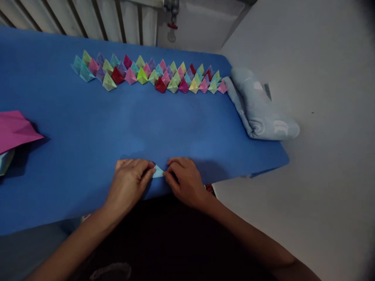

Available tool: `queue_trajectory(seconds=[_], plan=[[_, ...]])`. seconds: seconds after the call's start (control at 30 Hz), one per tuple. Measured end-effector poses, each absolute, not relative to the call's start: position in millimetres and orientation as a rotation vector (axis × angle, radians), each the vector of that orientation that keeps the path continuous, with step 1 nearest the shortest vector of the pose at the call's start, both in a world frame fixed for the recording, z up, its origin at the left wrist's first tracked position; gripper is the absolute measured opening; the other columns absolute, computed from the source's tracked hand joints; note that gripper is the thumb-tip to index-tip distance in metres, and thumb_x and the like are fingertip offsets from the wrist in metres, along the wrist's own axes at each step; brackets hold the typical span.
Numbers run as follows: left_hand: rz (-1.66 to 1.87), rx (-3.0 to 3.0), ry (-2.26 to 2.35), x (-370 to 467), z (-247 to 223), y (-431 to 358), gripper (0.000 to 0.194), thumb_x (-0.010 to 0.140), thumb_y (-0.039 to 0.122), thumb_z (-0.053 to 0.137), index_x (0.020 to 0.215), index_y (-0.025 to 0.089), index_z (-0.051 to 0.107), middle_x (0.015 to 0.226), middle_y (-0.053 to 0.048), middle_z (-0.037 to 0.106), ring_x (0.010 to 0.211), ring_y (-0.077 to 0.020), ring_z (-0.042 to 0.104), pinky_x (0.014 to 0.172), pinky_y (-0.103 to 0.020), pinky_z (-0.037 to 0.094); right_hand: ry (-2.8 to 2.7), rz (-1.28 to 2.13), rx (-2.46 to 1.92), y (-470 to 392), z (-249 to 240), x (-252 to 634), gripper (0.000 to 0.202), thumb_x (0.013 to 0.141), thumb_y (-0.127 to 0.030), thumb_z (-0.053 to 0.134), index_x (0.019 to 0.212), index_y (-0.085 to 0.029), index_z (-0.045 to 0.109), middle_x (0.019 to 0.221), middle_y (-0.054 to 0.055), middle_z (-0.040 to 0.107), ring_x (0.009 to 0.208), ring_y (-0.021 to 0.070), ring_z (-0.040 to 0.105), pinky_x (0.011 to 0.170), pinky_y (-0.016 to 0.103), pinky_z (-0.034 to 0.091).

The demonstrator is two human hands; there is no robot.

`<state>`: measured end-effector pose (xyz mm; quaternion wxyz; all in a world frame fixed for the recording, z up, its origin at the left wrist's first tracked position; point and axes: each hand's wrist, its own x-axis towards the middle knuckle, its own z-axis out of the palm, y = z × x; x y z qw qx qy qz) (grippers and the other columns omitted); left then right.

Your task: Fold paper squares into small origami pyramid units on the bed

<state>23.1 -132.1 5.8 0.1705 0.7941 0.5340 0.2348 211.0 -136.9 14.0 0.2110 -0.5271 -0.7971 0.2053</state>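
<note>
A small folded piece of light blue paper (158,171) is pinched between my two hands near the front edge of the blue-covered table (175,125). My left hand (131,177) grips its left end between thumb and fingertips. On the right end, my right hand (184,177) closes its thumb and fingers. Parts of the paper are hidden under my fingertips. Farther back stand rows of small pointed folded paper pieces (142,76) in pink, green, blue, purple, yellow and red.
A rolled grey-blue patterned cloth (263,109) lies at the table's right end, against the white wall (325,128). Pink paper (17,130) rests at the left, over other coloured paper (6,162). Behind the table are a radiator (84,21) and a red-handled valve (172,26).
</note>
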Motion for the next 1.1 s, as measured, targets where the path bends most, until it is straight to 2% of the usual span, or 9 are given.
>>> queue_trajectory(seconds=[0.43,0.7,0.9,1.1], plan=[[0.647,2.312,1.551,26,6,-135,0.013,0.094,0.027,0.051,0.09,0.019,0.061,0.085,-0.003,0.071,0.08,-0.0229,0.064,0.08,-0.041,0.039,-2.32,0.544,-1.509,-133,17,209,0.014,0.091,-0.021,0.05,0.08,-0.017,0.058,0.098,0.01,0.065,0.092,0.0216,0.056,0.083,0.037,0.041],[0.685,2.478,1.579,24,2,-139,0.017,0.095,0.031,0.049,0.099,0.02,0.062,0.087,-0.005,0.069,0.081,-0.0226,0.061,0.078,-0.04,0.039,-2.375,0.473,-1.571,-135,20,205,0.014,0.092,-0.023,0.05,0.08,-0.018,0.056,0.091,0.008,0.061,0.082,0.0203,0.05,0.074,0.035,0.036],[0.748,2.821,1.085,14,2,-137,0.028,0.096,0.012,0.042,0.105,0.022,0.066,0.102,-0.006,0.07,0.088,-0.0201,0.062,0.088,-0.042,0.039,-2.347,0.517,-1.635,-131,23,205,0.017,0.091,-0.025,0.054,0.076,-0.019,0.055,0.087,0.004,0.06,0.079,0.0183,0.048,0.072,0.033,0.035],[0.735,2.926,1.012,5,3,-138,0.03,0.097,0.01,0.04,0.113,0.022,0.063,0.104,-0.003,0.072,0.09,-0.0175,0.065,0.095,-0.043,0.04,-2.235,0.701,-1.487,-120,20,217,0.02,0.088,-0.023,0.062,0.069,-0.019,0.055,0.083,0.001,0.063,0.08,0.0149,0.053,0.079,0.031,0.038]])
